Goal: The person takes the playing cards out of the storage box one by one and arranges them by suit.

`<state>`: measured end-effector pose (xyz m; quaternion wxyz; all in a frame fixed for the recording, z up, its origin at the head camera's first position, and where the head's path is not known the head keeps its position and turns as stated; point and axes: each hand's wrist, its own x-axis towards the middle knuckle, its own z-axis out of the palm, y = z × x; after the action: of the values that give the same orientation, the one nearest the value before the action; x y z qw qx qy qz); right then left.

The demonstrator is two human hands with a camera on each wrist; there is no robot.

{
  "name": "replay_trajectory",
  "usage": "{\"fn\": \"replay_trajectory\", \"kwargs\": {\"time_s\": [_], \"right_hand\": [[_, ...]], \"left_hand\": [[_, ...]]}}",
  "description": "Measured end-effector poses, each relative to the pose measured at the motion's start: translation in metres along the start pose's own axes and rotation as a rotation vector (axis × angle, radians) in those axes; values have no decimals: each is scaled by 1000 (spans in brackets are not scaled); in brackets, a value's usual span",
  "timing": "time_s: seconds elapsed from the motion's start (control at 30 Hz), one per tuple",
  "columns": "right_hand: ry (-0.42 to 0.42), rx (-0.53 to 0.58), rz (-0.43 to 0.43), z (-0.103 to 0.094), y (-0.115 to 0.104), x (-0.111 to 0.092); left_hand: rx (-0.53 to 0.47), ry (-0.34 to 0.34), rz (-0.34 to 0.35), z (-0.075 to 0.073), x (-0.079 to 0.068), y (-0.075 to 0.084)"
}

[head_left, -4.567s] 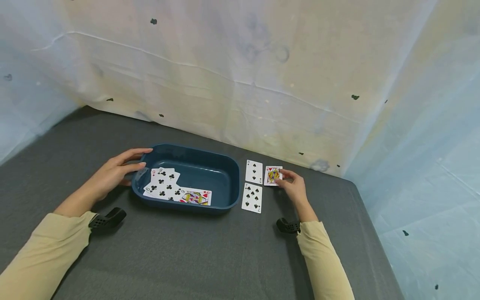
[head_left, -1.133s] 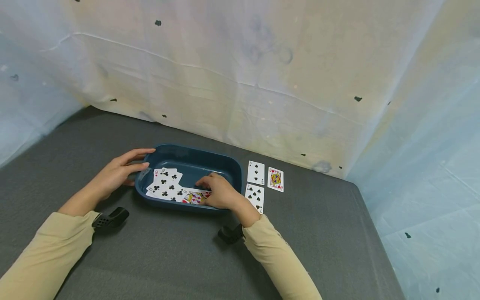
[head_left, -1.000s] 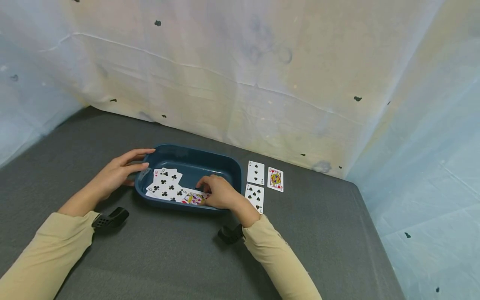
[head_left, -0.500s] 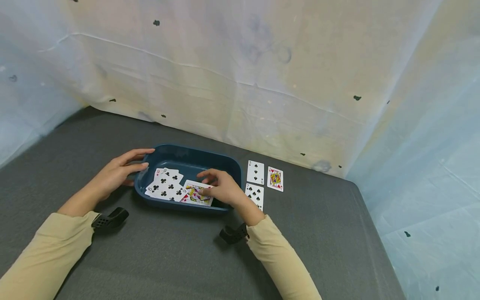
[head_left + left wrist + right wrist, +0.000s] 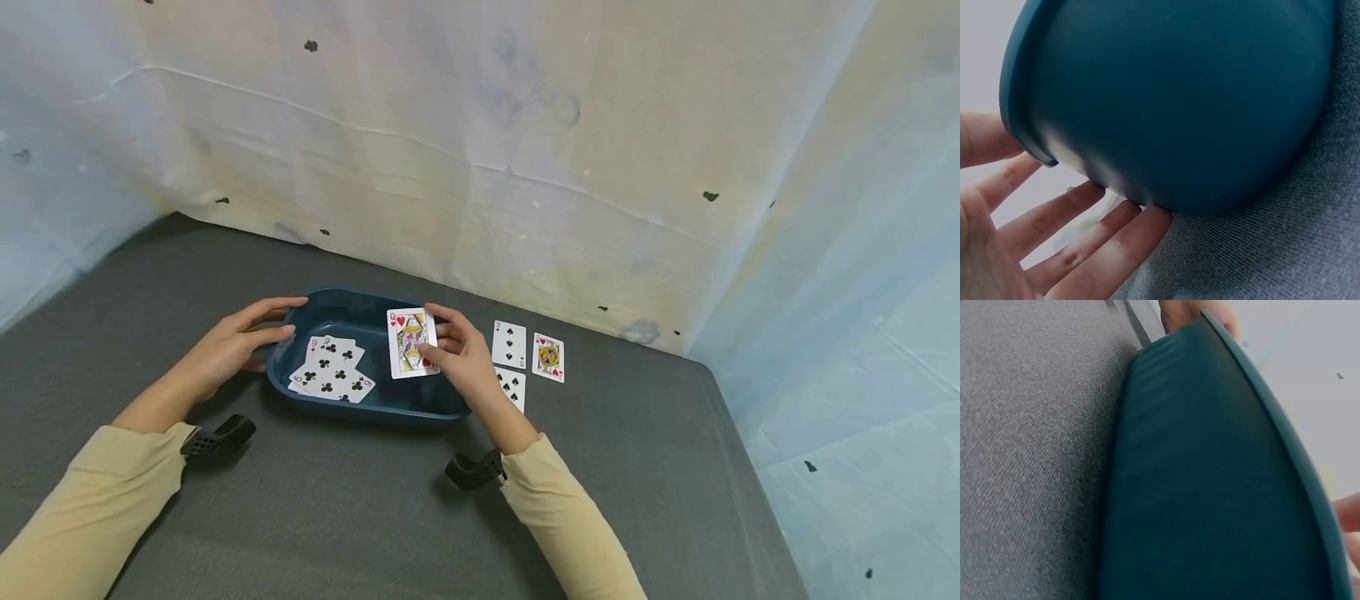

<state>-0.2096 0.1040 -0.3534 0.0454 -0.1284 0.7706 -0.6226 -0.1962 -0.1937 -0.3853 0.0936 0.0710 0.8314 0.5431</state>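
Dark blue is the tray (image 5: pixel 360 310) in the head view, and the queen of hearts (image 5: pixel 403 342) is held over its right half. The right hand (image 5: pixel 467 358) pinches this card at its right edge, thumb on the face, so the card lies to the left of that hand. Its long axis runs almost straight away from the person. The left hand (image 5: pixel 228 346) holds the tray's left end, well apart from the card. The other cards in the tray (image 5: pixel 330 375) lie face up near that end; the cards on the bench (image 5: pixel 509 343) are beyond the right rim, so I judge that the right hand is nearer to both places.

In the left wrist view, fingers touch the outer wall and one digit goes behind the rim; the card is not shown.

In the right wrist view, a long wall hides the card, and only finger parts appear at the right border.
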Motion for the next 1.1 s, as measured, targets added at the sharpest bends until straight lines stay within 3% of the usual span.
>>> {"fn": "replay_trajectory", "kwargs": {"time_s": [0.2,0.53,0.8,1.1], "right_hand": [[13,51,-33,-7,-2,-3],[61,17,-39,-29,-4,-14],[158,-28,-3,-51,1,-26],[262,-36,-45,-71,16,-40]], "left_hand": [[-3,-4,13,-1,1,0],[-4,-11,16,-1,0,-2],[3,-13,14,-2,0,-2],[26,-3,14,-3,0,-3]]}}
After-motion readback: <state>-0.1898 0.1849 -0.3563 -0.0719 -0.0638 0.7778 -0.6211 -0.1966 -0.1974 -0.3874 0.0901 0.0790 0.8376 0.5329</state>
